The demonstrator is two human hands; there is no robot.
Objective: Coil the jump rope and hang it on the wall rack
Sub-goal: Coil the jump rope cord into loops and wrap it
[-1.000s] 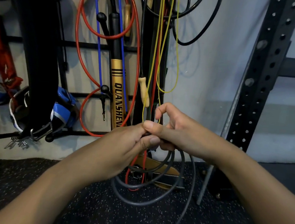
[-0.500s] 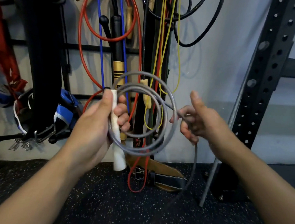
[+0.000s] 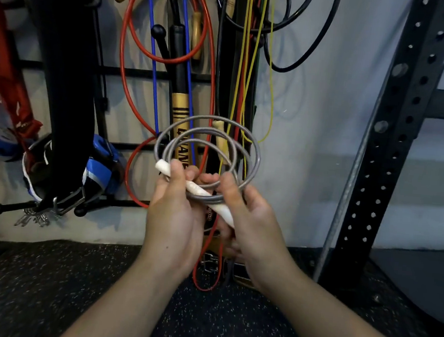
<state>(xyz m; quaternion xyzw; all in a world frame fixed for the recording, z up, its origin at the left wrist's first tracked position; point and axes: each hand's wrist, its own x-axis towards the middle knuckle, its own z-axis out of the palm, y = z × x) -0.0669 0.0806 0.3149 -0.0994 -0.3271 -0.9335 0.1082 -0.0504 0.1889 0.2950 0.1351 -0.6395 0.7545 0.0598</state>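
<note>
A grey jump rope is wound into several round loops that stand upright above my hands. Its white handle lies slanted across both palms. My left hand grips the handle's upper end and the bottom of the loops. My right hand closes around the handle's lower end and pinches the coil with the thumb. Directly behind the coil is the black wall rack, with horizontal bars and ball-tipped pegs.
Red, blue, yellow and black ropes hang on the rack, with a gold-and-black bat. A wide black belt and a blue glove hang at the left. A perforated steel upright stands right. A leather belt lies on the speckled floor.
My right hand came in from the right and now grips the handle and coil beside my left hand. The loose rope tail is wound in. The handle tilted from upright to slanted.
</note>
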